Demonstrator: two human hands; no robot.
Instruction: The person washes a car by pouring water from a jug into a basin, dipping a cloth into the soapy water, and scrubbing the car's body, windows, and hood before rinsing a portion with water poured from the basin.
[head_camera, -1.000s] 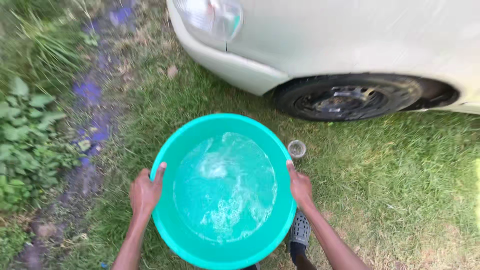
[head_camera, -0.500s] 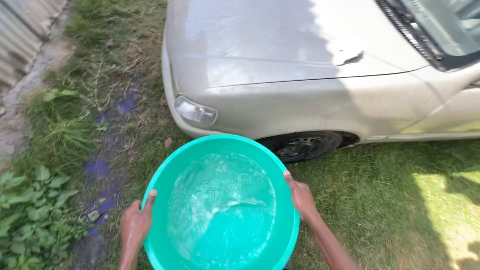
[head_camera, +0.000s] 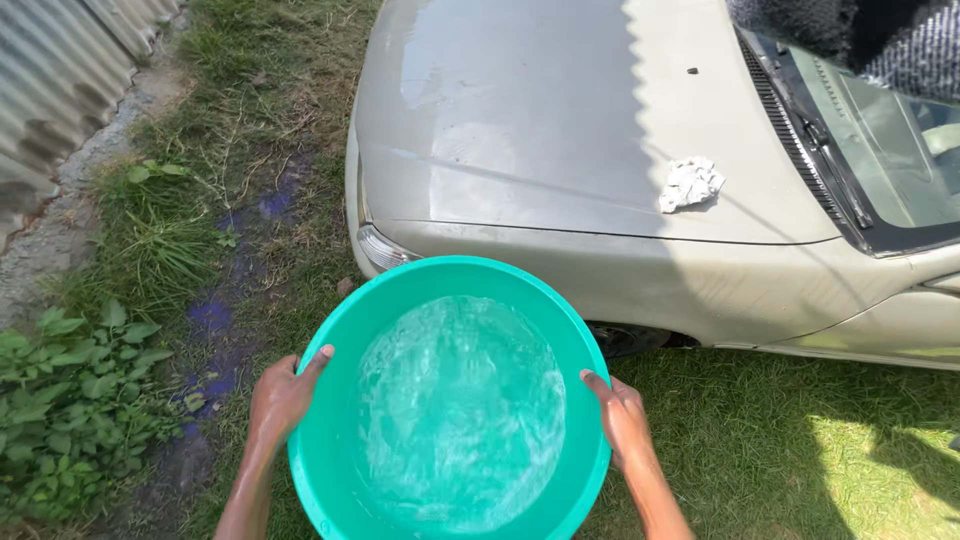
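Note:
I hold a round green basin (head_camera: 340, 330) of rippling water in front of me, lifted above the grass. My left hand (head_camera: 282, 398) grips its left rim and my right hand (head_camera: 622, 420) grips its right rim. Just beyond the basin stands a beige car (head_camera: 560, 130), its bonnet and front wing facing me. A crumpled white cloth (head_camera: 690, 184) lies on the bonnet near the windscreen.
Grass (head_camera: 800, 450) covers the ground, with purple stains (head_camera: 212, 318) and leafy weeds (head_camera: 70, 400) to the left. A corrugated metal fence (head_camera: 50, 90) runs along the far left. The car's front wheel (head_camera: 628, 340) is partly hidden behind the basin.
The basin has come up off the grass in both hands. My view has tilted from the wheel up to the bonnet and windscreen, and the small cup on the grass has left view.

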